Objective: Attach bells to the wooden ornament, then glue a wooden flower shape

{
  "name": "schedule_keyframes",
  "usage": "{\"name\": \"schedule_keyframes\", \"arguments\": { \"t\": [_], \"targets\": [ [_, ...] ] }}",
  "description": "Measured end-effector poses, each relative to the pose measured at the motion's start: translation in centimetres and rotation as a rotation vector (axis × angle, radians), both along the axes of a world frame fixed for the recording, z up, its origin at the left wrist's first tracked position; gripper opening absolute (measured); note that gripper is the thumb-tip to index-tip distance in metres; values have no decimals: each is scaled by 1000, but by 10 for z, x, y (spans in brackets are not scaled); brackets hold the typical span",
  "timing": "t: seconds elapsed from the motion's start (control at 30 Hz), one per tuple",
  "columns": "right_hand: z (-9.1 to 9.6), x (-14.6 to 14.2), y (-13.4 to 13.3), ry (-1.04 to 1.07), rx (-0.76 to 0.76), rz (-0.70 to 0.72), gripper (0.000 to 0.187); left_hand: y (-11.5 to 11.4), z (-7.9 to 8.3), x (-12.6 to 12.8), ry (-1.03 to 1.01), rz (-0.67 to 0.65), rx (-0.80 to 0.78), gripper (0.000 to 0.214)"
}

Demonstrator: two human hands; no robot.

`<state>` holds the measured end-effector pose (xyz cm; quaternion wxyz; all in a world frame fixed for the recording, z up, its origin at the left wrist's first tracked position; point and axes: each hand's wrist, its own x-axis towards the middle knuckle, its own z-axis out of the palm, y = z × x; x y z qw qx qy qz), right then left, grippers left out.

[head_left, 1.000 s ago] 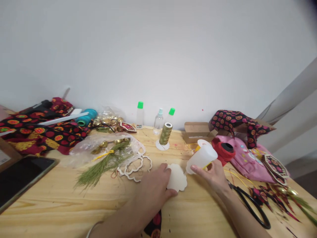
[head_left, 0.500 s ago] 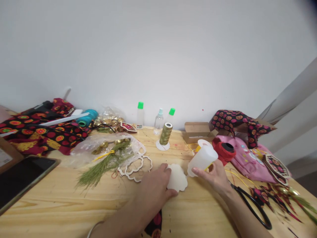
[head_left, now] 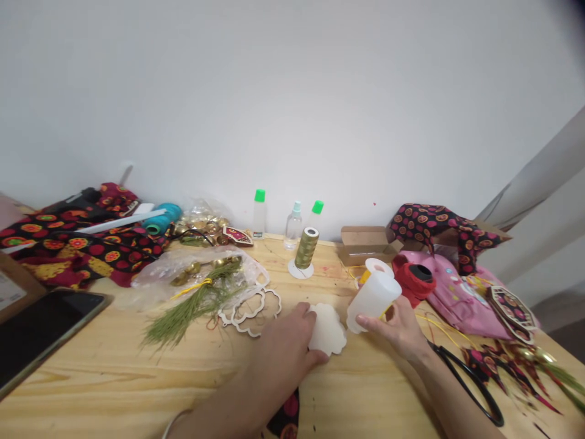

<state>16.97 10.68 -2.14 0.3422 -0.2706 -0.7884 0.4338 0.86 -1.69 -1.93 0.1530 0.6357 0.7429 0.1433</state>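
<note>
My left hand [head_left: 292, 338] grips the left edge of a flat cream-white piece with a scalloped outline [head_left: 329, 330], fingers at its far side and thumb at its near side. My right hand [head_left: 402, 329] is closed around a translucent white plastic bottle [head_left: 375, 300]. The bottle leans with its wide end up and to the right, and its lower end is just right of the scalloped piece. Whether that end touches the table I cannot tell. Left of my left hand lie thin scalloped frames [head_left: 256, 311]. Patterned dark cloth [head_left: 289, 417] shows partly beneath my left forearm.
A green thread spool [head_left: 306, 250] stands ahead, near a clear bottle [head_left: 293, 228] and a green-capped bottle [head_left: 259, 213]. Black-handled scissors [head_left: 475, 381] lie at right, by a red roll [head_left: 414, 280]. Leftward are a green tassel [head_left: 192, 302] and a phone [head_left: 46, 335].
The bottle in my right hand is very slightly lower. My left hand and the scalloped piece have hardly moved.
</note>
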Motion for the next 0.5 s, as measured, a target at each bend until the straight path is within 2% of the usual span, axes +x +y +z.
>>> {"name": "schedule_keyframes", "arguments": {
  "t": [0.5],
  "targets": [
    [6,0,-4,18,-35,65,31,-1,-3,0,62,-20,36,37]
  ]
}}
